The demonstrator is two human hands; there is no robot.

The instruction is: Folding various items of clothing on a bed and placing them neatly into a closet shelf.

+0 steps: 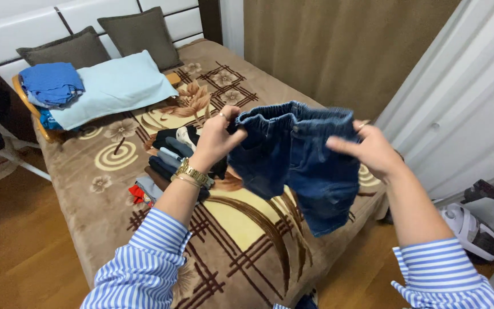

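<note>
Both hands are holding up a pair of small denim shorts (298,166) in the middle of the frame, above the bed (87,229). The left hand (215,140) is pinching one end of the elastic waistband and the right hand (373,150) is gripping the other end, so the hands are sitting well apart with the waistband stretched between them and the legs hanging down. A gold watch (192,171) is sitting on the left wrist, and both sleeves are blue-and-white striped. Just behind the left hand a stack of folded clothes (170,157) is lying on the brown patterned blanket; I can't really tell what each piece is. Toward the upper left a light blue pillow (115,86) is resting near the headboard, with a blue folded cloth (51,83) beside it and two grey cushions (138,34) propped behind. A vacuum (473,229) is standing at the lower right on the wooden floor.
</note>
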